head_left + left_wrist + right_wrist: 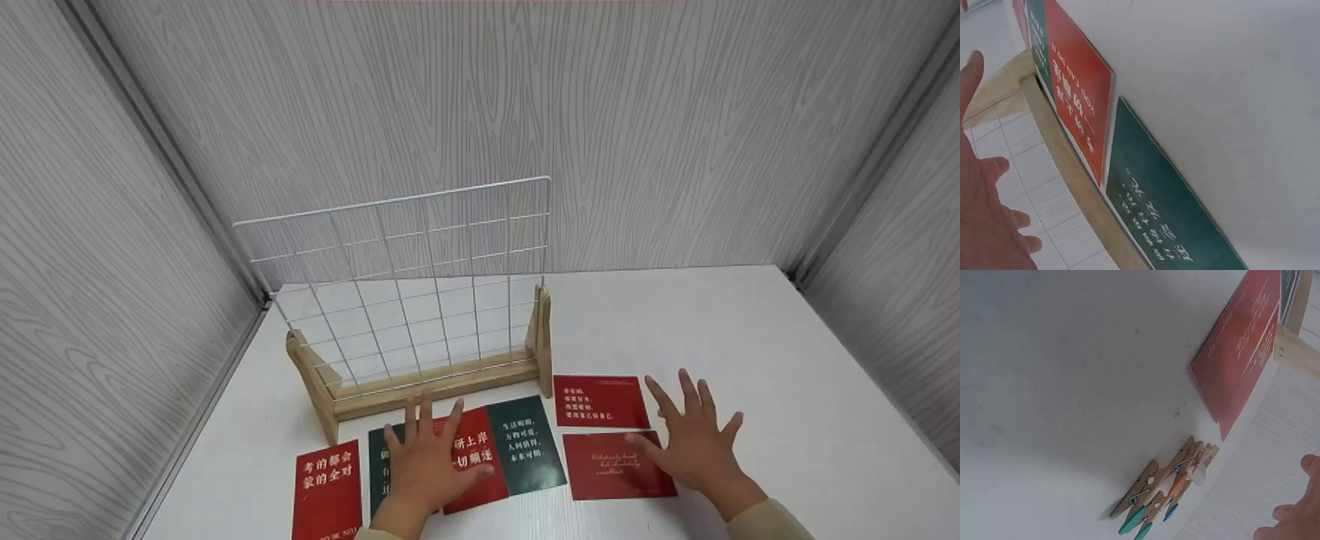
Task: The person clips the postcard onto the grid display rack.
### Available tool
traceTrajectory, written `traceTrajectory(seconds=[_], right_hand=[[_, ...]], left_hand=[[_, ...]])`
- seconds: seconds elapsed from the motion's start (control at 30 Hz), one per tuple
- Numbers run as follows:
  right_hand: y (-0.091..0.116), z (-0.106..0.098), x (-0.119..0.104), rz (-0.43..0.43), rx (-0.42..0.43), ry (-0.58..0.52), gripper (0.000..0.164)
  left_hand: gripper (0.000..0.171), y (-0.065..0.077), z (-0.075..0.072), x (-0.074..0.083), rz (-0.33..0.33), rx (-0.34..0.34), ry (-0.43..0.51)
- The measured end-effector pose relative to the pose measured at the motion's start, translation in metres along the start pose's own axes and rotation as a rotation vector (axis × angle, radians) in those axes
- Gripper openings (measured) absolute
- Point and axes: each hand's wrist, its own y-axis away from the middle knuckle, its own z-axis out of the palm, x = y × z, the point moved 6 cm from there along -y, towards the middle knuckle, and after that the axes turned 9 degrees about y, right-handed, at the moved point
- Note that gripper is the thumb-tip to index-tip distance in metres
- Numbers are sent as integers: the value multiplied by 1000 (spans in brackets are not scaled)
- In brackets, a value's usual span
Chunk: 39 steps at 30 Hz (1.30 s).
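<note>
Both hands hover with fingers spread, holding nothing. In the head view my left hand (431,469) is over a green card (377,487) and a red card (484,487), partly covering both. Another green card (529,450) lies just to its right, and a separate red card (326,487) to its left. My right hand (697,446) is at the right side of two stacked-in-line red cards, an upper one (600,401) and a lower one (592,484); its thumb overlaps the lower. Several wooden clothespins (1143,486) with coloured tips lie near this hand in the right wrist view.
Behind the cards stands a white wire grid (390,199) in a wooden stand (442,391), tilted slightly back. The white table (675,322) is bounded by grey wood-patterned panels (660,150) at the back and both sides.
</note>
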Motion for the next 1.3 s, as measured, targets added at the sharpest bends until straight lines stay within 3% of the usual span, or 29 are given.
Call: traceTrajectory(seconds=[0.47,0.93,1.3], right_hand=[[4,1,21,29,-20,-20,90],[11,6,41,35,-33,5,92],[22,7,60,40,-52,-8,94]], left_hand=[[97,8,-10,-28,-21,11,-10],[102,17,-18,-65,-92,9,-71],[110,30,-32,-101,-205,-33,-87]])
